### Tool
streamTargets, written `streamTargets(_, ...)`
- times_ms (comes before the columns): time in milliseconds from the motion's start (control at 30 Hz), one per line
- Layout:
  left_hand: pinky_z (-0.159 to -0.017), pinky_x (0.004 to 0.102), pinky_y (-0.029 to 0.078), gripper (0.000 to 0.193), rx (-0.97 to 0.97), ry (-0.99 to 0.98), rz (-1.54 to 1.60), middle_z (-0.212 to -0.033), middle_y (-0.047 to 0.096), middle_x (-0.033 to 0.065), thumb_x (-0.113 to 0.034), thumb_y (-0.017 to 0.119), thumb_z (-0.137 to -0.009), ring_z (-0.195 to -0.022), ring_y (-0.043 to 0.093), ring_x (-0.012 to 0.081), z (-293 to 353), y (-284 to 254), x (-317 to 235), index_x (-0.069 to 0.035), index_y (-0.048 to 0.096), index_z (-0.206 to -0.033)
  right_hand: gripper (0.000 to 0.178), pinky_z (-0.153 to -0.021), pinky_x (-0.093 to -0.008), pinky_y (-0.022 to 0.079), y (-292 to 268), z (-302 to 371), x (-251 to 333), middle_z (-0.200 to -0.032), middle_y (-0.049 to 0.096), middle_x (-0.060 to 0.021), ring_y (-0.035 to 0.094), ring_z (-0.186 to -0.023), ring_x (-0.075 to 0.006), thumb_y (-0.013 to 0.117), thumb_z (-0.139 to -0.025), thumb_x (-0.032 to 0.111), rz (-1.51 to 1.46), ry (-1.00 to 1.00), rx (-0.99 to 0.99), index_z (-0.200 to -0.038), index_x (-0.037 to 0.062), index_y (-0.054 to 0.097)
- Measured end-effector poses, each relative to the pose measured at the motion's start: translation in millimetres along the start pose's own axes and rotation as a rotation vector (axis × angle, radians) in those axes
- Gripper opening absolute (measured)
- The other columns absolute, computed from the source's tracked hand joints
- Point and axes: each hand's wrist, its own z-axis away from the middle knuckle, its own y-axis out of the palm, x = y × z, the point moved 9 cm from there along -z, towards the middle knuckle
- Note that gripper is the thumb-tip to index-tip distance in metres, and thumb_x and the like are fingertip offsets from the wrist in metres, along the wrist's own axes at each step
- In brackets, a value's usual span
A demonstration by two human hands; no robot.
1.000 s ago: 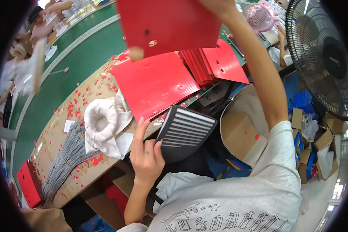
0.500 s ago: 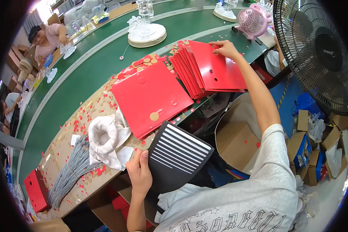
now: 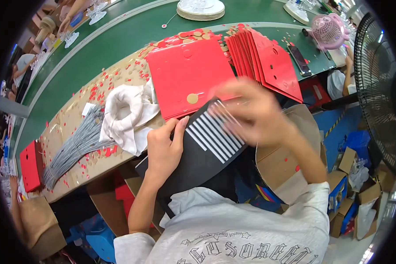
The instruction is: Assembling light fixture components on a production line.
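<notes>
My left hand [image 3: 163, 145] pinches the edge of a black flexible sheet [image 3: 193, 171] that lies tilted over my lap. A row of white strips [image 3: 209, 140] runs across the sheet's upper part. Over the strips' right end is my right hand [image 3: 261, 116], smeared by motion, so its fingers cannot be read. Just beyond the sheet rests a stack of flat red plastic sheets [image 3: 189, 70] with a round gold-brown disc [image 3: 192, 98] on top. To its right, folded red pieces with punched holes [image 3: 279, 66] stand fanned out.
A white cloth ring [image 3: 121, 110] and a bundle of grey ties [image 3: 77, 145] lie on the bench among red and brown discs. At right are a phone [image 3: 299, 59], a pink fan [image 3: 329, 33], a large black fan [image 3: 378, 88] and a cardboard-lined bin [image 3: 290, 163].
My right hand has left the fanned red pieces and come back to the black sheet. The left hand still holds the sheet. The view has shifted.
</notes>
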Motion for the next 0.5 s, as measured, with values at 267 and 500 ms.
streamTargets(267,-0.046,0.0367,0.034,0.022,-0.042,0.066,0.042,-0.059,0.051,0.0198,-0.010,0.061,-0.099,-0.044,0.046,0.0281,-2.2,-6.1,-13.0,0.004,0.065,-0.082,0.025,-0.064,-0.0326,0.050,57.4,52.2,22.6,-0.084,0.062,-0.0027,0.061,-0.076,-0.0198,0.079,-0.075,0.007,-0.002,0.022,-0.034,-0.099,0.0076,0.074)
streamTargets(500,-0.046,0.0342,0.030,0.020,-0.022,0.008,0.156,-0.056,0.046,0.0151,-0.010,0.060,-0.100,-0.046,0.037,0.0160,1.1,-10.1,-3.8,0.005,0.068,-0.089,0.018,-0.067,-0.0322,0.048,67.8,40.9,13.4,-0.085,0.067,-0.0044,0.063,-0.077,-0.0206,0.082,-0.071,0.001,-0.246,0.174,0.061,-0.086,0.0062,0.072)
